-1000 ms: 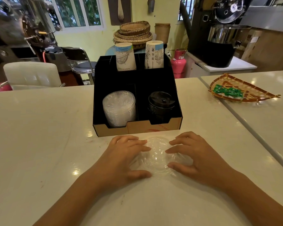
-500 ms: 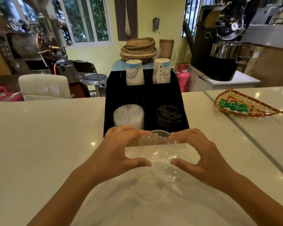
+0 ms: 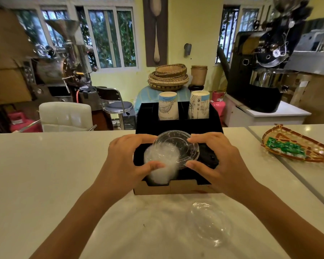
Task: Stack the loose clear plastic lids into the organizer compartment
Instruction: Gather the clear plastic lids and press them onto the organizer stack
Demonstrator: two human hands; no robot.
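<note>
The clear plastic lid (image 3: pixel 177 146) is thin and glossy; the organizer (image 3: pixel 176 189) is matt cardboard, black inside, brown at front; the counter (image 3: pixel 45 174) is smooth, shiny white stone; the woven tray (image 3: pixel 295 146) looks rough

Both hands hold a clear lid (image 3: pixel 178 146) above the black organizer (image 3: pixel 178 126): left hand (image 3: pixel 127 161), right hand (image 3: pixel 219 161). A stack of clear lids (image 3: pixel 161 161) fills the front left compartment. Another lid (image 3: pixel 208 223) lies on the white counter (image 3: pixel 45 174).
</note>
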